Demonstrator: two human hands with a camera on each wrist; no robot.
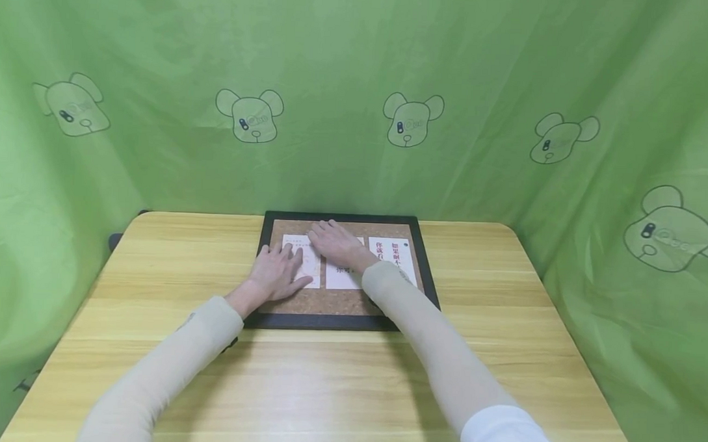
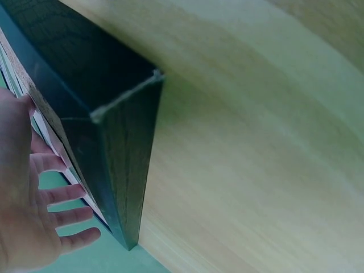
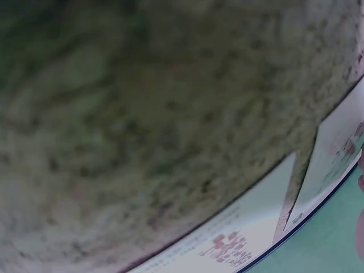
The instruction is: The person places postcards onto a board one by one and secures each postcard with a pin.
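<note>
A corkboard (image 1: pixel 328 303) with a black frame lies on the table and carries three white printed cards. My left hand (image 1: pixel 273 272) rests spread over the left card (image 1: pixel 311 281), its fingers apart and straight; the left wrist view shows these fingers (image 2: pixel 68 193) beside the frame. My right hand (image 1: pixel 337 244) reaches over the middle card (image 1: pixel 341 280), fingertips at the left card's upper right corner. Whatever lies under those fingertips is hidden. On the right card (image 1: pixel 396 250), with red characters, a small dark round pin (image 1: pixel 406 245) sits at the upper right corner.
The board lies near the far edge of the light wooden table (image 1: pixel 301 388), and its black frame (image 2: pixel 125 165) stands up from the tabletop. A green curtain (image 1: pixel 332 168) with bear-head outlines hangs behind the table and along both sides.
</note>
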